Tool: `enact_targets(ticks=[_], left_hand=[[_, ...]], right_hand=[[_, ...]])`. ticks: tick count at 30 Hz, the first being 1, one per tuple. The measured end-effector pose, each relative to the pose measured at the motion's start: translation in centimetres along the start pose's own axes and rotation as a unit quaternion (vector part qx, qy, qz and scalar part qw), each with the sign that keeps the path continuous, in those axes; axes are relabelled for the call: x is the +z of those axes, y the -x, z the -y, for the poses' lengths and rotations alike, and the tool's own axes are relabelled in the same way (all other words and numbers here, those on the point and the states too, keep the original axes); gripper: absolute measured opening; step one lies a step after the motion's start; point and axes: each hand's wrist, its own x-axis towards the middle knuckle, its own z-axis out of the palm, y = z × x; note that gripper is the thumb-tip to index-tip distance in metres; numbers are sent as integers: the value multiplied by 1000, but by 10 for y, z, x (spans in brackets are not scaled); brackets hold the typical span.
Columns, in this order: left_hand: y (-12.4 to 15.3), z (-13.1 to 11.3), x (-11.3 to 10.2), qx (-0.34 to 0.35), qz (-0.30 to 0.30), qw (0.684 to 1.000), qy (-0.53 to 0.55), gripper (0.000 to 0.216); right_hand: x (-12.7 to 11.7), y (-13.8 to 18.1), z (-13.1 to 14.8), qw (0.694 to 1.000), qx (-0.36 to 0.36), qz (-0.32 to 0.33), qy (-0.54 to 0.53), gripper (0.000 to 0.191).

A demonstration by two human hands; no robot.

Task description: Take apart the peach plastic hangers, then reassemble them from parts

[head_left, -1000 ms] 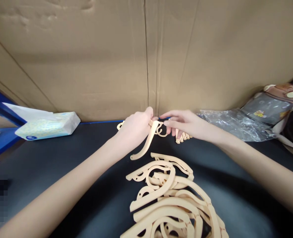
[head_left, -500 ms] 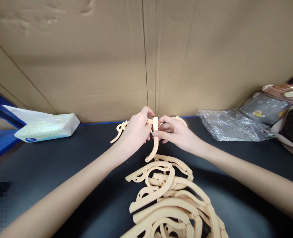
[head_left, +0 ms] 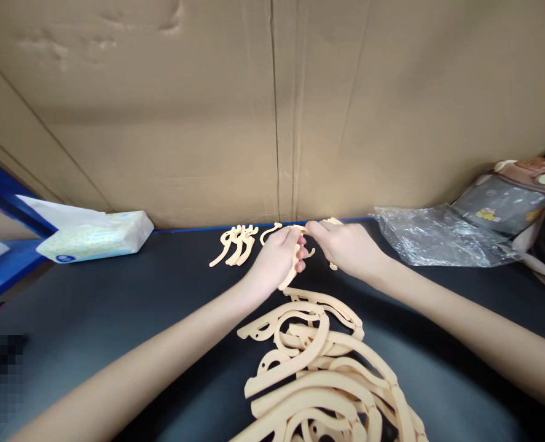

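A beige plastic folding hanger is between my hands, just above the far part of the black table. My left hand is closed around one of its arms, whose lower end sticks out below the fingers. My right hand pinches the piece near its top, with thumb and fingers meeting the left fingertips. A curved hook shows past my left hand; whether it belongs to the held hanger I cannot tell. Below lies a heap of like folding hangers. My fingers hide the joint of the held one.
Several folded hangers lie in a row at the back left, and more beige pieces sit behind my right hand. A tissue pack stands left. Crumpled clear plastic and a transparent bag are right. A cardboard wall closes the back.
The held hanger's hanging arm has swung up and into my left hand's grip. My right hand has turned over and now pinches near the top. The view has shifted slightly.
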Motion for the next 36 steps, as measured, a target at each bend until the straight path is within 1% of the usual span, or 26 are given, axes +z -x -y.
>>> enact_targets(ticks=[2,4,6,8,10,11,14,16,18,20,21,23,25,26,27,29,32,34,36], left_hand=[[1,10,11,12,-38,999,5,25],[3,17,16,31,-62,998,-10,22],[7,17,14,56,-76,995,-45,20],[10,11,5,77,-89,989,-85,22],[8,3,-13,81,-99,985,-119,25],[6,-1,-25,74,-103,983,-132,26],[-3,-5,-69,22,-112,978,-177,27],[-8,3,-98,-6,-121,970,-211,27],[-11,17,-121,-25,-139,956,-257,26],[-12,32,-132,-24,-154,937,-311,22],[-12,39,-134,-19,-162,926,-339,20],[-10,46,-128,5,-181,899,-399,19],[-7,47,-114,49,-191,867,-459,24],[-4,45,-105,76,-185,851,-486,26],[-2,44,-95,103,-164,839,-509,27],[3,42,-74,151,-108,818,-545,27],[8,44,-49,190,-46,790,-581,28],[10,47,-38,199,-28,779,-594,30],[13,48,-31,200,-21,774,-601,33]], right_hand=[[4,-1,0,999,14,10,-43,13],[6,-3,-1,996,27,20,-88,15],[5,-7,-6,987,51,34,-148,22],[0,-13,-16,973,89,41,-208,29],[-7,-17,-30,958,132,23,-253,33],[-11,-19,-38,952,150,9,-268,30],[-19,-17,-61,939,180,-47,-290,25],[-21,-10,-73,936,187,-75,-288,21],[-22,-1,-82,939,185,-100,-271,15],[-23,9,-87,954,163,-124,-220,13],[-23,14,-89,963,148,-131,-182,12],[-23,23,-91,979,123,-137,-84,11],[-22,32,-92,987,102,-124,12,13],[-21,36,-93,988,88,-115,50,16],[-19,41,-95,989,73,-103,79,18],[-14,50,-98,989,49,-79,116,22],[-7,60,-101,985,44,-56,157,24],[-2,63,-100,983,51,-47,169,23],[1,64,-99,986,62,-39,147,20]])
